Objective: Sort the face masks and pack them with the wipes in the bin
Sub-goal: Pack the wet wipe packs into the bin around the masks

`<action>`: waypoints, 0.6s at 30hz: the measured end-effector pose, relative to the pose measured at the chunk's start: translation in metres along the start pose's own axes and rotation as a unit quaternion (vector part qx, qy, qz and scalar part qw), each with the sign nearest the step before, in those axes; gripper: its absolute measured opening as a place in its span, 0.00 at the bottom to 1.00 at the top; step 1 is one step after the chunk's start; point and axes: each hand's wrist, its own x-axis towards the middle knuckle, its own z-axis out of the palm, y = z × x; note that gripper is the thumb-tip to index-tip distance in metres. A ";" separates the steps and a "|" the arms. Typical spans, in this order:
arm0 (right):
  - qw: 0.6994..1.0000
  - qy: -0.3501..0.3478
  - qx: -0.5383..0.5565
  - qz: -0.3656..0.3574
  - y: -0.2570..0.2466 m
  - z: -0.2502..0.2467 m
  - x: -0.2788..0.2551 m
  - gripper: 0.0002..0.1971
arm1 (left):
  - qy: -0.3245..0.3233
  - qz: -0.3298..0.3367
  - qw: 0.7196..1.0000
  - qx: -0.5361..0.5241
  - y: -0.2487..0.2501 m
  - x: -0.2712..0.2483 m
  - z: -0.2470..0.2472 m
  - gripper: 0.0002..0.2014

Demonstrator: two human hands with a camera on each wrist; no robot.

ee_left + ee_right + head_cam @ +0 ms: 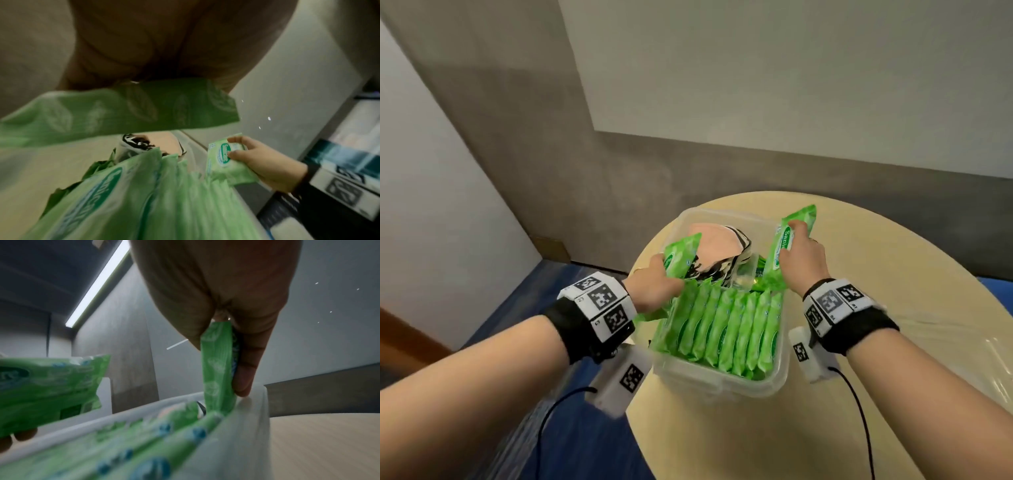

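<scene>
Head view — left hand (pixel 654 274) and right hand (pixel 803 255) each pinch a wipes pack (pixel 681 255) over the bin (pixel 774 377) — soft, slick film, probably best gripped mid-body.

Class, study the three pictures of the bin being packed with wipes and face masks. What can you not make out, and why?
- How many face masks: head view, stacked, partly behind the left hand's wipes pack.
- Full brand name on the right hand's wipes pack: fingers cover it.
- Left hand's grip: left wrist view, dark and too close.
- Bin floor: head view, the upright row of wipes covers it.
</scene>
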 end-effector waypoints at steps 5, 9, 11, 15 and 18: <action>0.988 -0.067 -0.139 0.003 -0.001 0.016 0.014 0.27 | -0.038 0.048 0.992 0.108 -0.007 0.011 0.014 0.22; 0.948 -0.165 -0.271 0.026 -0.003 0.018 0.019 0.32 | -0.042 0.081 0.982 0.168 -0.011 0.016 0.027 0.16; 0.931 -0.210 -0.296 0.032 -0.001 0.018 0.020 0.36 | -0.047 0.092 0.979 0.174 -0.017 0.024 0.032 0.19; 0.926 -0.259 -0.273 0.033 0.001 0.018 0.019 0.39 | -0.045 0.083 0.984 0.152 -0.018 0.027 0.034 0.29; 0.924 -0.272 -0.266 0.028 -0.004 0.017 0.015 0.39 | -0.068 0.070 0.982 0.164 -0.015 0.025 0.028 0.26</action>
